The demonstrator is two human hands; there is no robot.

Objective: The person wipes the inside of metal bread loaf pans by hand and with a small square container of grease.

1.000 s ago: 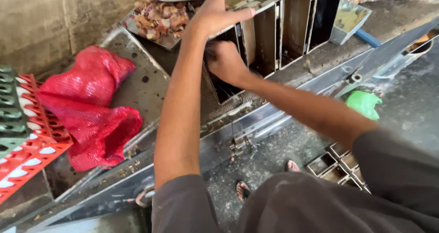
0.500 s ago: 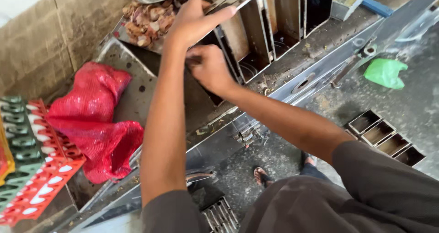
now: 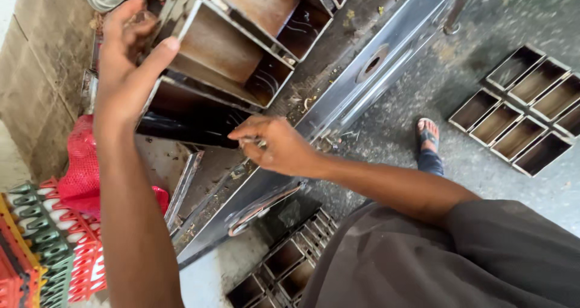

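Observation:
My left hand [image 3: 127, 72] is raised at the upper left with its fingers spread and nothing clearly in it. Its thumb lies next to the rim of a row of joined dark metal loaf tins [image 3: 232, 51] that rest tilted on the steel counter [image 3: 386, 60]. My right hand [image 3: 278, 148] hovers at the near end of the tins, just over the counter edge. Its fingertips are pinched together on a small pale object, too small to identify.
A red mesh bag [image 3: 78, 175] and stacked red and green egg trays [image 3: 42, 247] lie at the left. More joined tins stand on the floor at the right [image 3: 519, 109] and below the counter [image 3: 284, 266]. A sandalled foot [image 3: 428, 133] stands on the grey floor.
The view has swung left and closer. My right hand has come out of the tin toward the counter edge. My left hand has lifted off the tins and spread.

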